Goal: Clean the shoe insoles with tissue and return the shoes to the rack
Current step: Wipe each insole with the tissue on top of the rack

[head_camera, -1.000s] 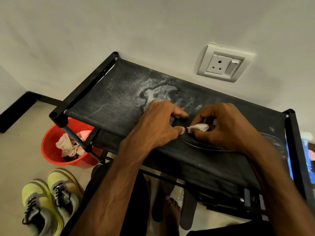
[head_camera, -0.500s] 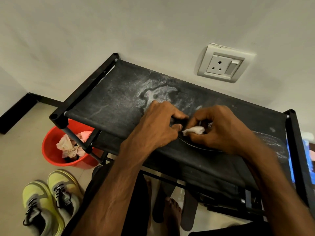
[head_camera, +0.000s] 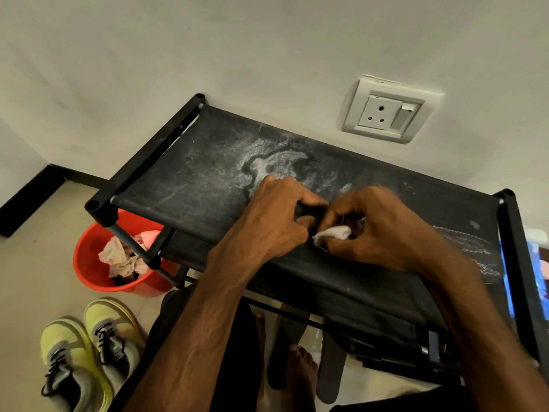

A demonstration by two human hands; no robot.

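A dark insole [head_camera: 463,248] lies on the black fabric top of the shoe rack [head_camera: 190,185], mostly hidden under my hands. My left hand [head_camera: 276,218] grips the insole's near end with curled fingers and thumb. My right hand [head_camera: 374,230] pinches a small white wad of tissue [head_camera: 332,233] and presses it on the insole just right of my left thumb. A pair of yellow-green sneakers [head_camera: 86,352] stands on the floor at the lower left. Two more dark insoles [head_camera: 329,367] lie on the floor under the rack by my bare foot.
A red bucket [head_camera: 89,263] with crumpled tissues sits on the floor under the rack's left end. A white wall socket [head_camera: 389,114] is above the rack. White dusty marks cover the rack's top fabric. Lower rack shelves show at the bottom right.
My right hand has slid the tissue a little to the left along the insole, closer to my left thumb. My left hand keeps its hold in the same place.
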